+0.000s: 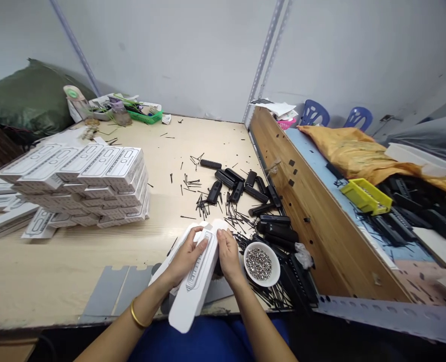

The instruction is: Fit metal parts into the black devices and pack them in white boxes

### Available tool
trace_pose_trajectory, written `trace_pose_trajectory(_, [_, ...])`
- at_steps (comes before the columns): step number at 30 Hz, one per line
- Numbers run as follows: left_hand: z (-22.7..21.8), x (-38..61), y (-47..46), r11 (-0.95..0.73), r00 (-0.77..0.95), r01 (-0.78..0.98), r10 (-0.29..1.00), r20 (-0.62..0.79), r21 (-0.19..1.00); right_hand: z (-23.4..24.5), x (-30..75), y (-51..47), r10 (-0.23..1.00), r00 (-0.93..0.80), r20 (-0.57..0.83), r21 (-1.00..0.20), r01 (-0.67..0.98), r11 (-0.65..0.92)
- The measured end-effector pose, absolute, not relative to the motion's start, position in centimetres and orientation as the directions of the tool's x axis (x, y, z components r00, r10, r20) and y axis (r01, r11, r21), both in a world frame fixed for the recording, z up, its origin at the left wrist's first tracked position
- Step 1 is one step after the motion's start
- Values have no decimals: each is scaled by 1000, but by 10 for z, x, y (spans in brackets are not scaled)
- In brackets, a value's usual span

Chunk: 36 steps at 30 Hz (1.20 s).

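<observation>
Between my two hands, over the table's front edge, is a long white cardboard box (203, 274) with a line drawing printed on it. My left hand (185, 256) wraps round its left side, thumb on the printed face. On the upper right edge, my right hand (229, 254) presses with fingers and thumb. The box's flaps stick out at its far end and a long white flap points toward me. To the right of my right hand sits a white bowl (248, 251) full of small metal parts (259, 264). Whatever lies under the box is mostly hidden.
A stack of printed white boxes (94, 186) stands at the left. Black plastic pieces (236, 183) and thin black sticks lie scattered right of centre. A wooden partition (301, 191) borders the table's right side. Grey sheets (117, 289) lie near the front edge.
</observation>
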<state>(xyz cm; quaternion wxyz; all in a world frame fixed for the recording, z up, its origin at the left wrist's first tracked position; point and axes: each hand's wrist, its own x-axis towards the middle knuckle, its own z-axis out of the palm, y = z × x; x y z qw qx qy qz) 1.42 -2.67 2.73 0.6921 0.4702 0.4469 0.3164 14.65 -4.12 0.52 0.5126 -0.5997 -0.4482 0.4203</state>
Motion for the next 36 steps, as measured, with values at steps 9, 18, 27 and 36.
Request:
trace_pose_trajectory(9, [26, 27, -32, 92, 331, 270, 926, -182, 958, -7, 139, -41, 946, 299, -126, -992, -15, -128])
trace_pose_trajectory(18, [26, 20, -23, 144, 229, 425, 938, -260, 894, 4, 145, -44, 971, 178, -160, -867, -496, -52])
trace_pose_trajectory(27, [32, 22, -31, 19, 270, 621, 933, -237, 783, 15, 144, -40, 963, 69, -260, -764, -624, -161])
trace_pose_trajectory(36, [33, 20, -28, 11, 269, 621, 936, -226, 784, 16, 142, -28, 935, 70, -348, -722, -656, -220])
